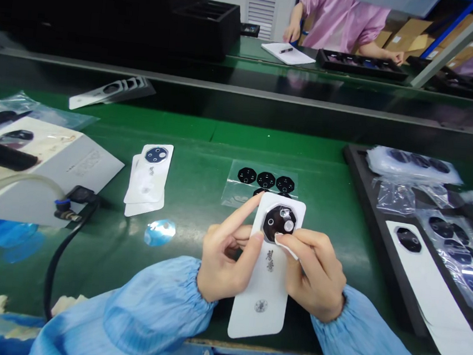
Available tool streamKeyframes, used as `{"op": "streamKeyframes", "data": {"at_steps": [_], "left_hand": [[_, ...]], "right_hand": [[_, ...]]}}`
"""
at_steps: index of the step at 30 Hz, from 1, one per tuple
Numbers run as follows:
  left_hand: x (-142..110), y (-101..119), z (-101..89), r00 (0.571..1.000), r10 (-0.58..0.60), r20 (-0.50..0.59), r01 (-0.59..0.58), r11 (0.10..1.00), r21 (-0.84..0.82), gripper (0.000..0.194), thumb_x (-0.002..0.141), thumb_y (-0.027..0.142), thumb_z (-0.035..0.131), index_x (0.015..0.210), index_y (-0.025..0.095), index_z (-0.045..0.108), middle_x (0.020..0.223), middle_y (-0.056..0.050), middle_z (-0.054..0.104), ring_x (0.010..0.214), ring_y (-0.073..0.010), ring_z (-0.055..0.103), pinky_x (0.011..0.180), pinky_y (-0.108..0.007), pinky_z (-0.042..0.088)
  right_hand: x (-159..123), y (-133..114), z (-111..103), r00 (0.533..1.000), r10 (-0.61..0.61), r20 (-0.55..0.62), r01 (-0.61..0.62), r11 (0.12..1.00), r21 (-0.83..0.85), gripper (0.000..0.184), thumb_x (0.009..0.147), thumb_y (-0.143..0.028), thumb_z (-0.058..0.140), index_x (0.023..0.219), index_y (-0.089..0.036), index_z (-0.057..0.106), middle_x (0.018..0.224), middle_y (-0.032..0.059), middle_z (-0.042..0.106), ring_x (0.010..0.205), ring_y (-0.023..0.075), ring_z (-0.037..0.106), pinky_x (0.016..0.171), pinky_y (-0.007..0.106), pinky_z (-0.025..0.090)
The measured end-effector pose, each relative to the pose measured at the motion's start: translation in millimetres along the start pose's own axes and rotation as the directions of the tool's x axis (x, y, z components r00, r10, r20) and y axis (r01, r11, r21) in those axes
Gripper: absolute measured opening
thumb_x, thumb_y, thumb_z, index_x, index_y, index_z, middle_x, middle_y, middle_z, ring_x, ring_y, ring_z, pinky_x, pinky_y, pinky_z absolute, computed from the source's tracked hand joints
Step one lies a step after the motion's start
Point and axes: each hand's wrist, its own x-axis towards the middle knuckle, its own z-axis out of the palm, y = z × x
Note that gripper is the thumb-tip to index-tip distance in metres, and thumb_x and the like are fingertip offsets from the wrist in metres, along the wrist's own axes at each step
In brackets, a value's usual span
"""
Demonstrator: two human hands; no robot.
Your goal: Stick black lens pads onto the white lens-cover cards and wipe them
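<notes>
My left hand grips a white phone back panel by its left side, thumb on the front near the lens cover. The panel is tilted up toward me and bears dark characters and a round emblem. Set near its top is a black, many-sided camera lens cover with ring-shaped holes. The fingers of my right hand are closed at the cover's lower right edge, pinching a small white piece whose kind I cannot make out. Just behind the panel lies a clear sheet with several black lens covers.
Two stacked white panels lie to the left, near a blue film disc. Farther left stands a white box with a hose. At right, a black tray holds panels and bagged parts. Across the bench, a person in pink works.
</notes>
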Motion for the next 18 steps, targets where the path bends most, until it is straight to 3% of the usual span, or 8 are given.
{"op": "streamKeyframes", "data": {"at_steps": [4, 8, 11, 18], "left_hand": [[0, 0, -1.0, 1.000, 0.023, 0.011, -0.023, 1.000, -0.004, 0.053, 0.091, 0.014, 0.051, 0.143, 0.021, 0.042, 0.049, 0.009, 0.034, 0.040, -0.0044, 0.021, 0.034, -0.015, 0.015], [1, 2, -1.0, 0.999, 0.026, 0.048, -0.027, 1.000, 0.014, 0.054, 0.091, 0.013, 0.051, 0.143, 0.020, 0.041, 0.051, 0.008, 0.035, 0.040, -0.0045, 0.022, 0.035, -0.016, 0.016], [0, 3, 0.5, 0.992, 0.089, 0.086, -0.097, 0.991, 0.090, 0.055, 0.089, 0.011, 0.051, 0.143, 0.015, 0.041, 0.051, 0.008, 0.037, 0.040, -0.0041, 0.024, 0.036, -0.016, 0.019], [-2, 5, 3.5, 0.976, 0.198, 0.096, -0.213, 0.956, 0.201, 0.058, 0.085, 0.008, 0.052, 0.142, 0.014, 0.043, 0.051, 0.008, 0.046, 0.038, -0.0037, 0.026, 0.035, -0.015, 0.022]], "right_hand": [[1, -2, -1, 1.000, 0.018, -0.005, -0.018, 1.000, -0.010, 0.028, 0.083, 0.003, 0.053, 0.099, -0.017, 0.065, 0.095, 0.0047, 0.064, 0.082, 0.0150, 0.065, 0.063, 0.025, 0.052], [8, -4, -3, 0.995, 0.097, -0.037, -0.094, 0.992, 0.085, 0.022, 0.086, -0.002, 0.054, 0.097, -0.018, 0.064, 0.090, 0.0038, 0.061, 0.076, 0.0133, 0.062, 0.063, 0.025, 0.052], [10, -5, -4, 0.990, 0.128, -0.057, -0.123, 0.988, 0.097, 0.020, 0.087, -0.005, 0.055, 0.098, -0.018, 0.064, 0.088, 0.0037, 0.059, 0.073, 0.0127, 0.059, 0.060, 0.024, 0.051], [6, -3, 0, 0.998, 0.050, -0.050, -0.050, 0.999, 0.001, 0.024, 0.085, -0.001, 0.055, 0.100, -0.018, 0.064, 0.090, 0.0039, 0.061, 0.075, 0.0136, 0.061, 0.059, 0.023, 0.051]]}}
